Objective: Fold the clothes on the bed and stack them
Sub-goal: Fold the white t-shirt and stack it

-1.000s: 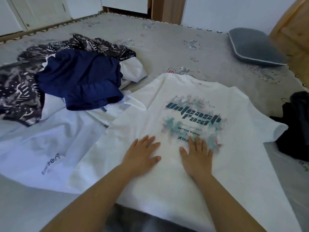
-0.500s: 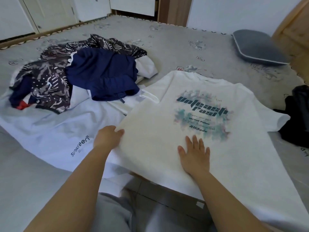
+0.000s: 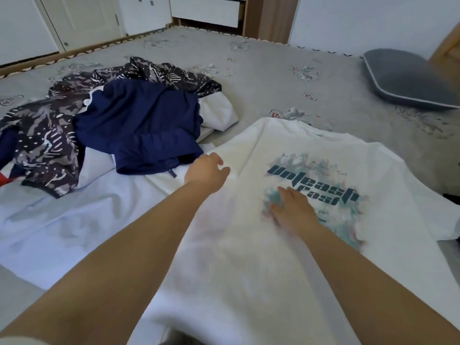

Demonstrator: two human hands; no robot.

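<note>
A white T-shirt (image 3: 293,143) with a teal "Unleash Fast" print lies flat on the bed in front of me. My left hand (image 3: 206,171) is at the shirt's left edge near the sleeve, its fingers curled onto the fabric; the view is blurred there. On the lower left part of the print my right hand (image 3: 292,210) presses flat with straight fingers. To the left lies a pile: a navy garment (image 3: 139,128) on top, a dark patterned garment (image 3: 42,135) behind it, and a pale bluish-white garment (image 3: 62,220) spread underneath.
The grey flower-patterned bed cover (image 3: 273,70) stretches to the far edge. A grey pillow (image 3: 408,78) lies at the back right. A black garment (image 3: 451,197) shows at the right edge. White cupboard doors (image 3: 82,18) stand beyond the bed.
My left hand left the middle of the shirt, took its left edge and moved up along it toward the sleeve. My right hand slid forward onto the print.
</note>
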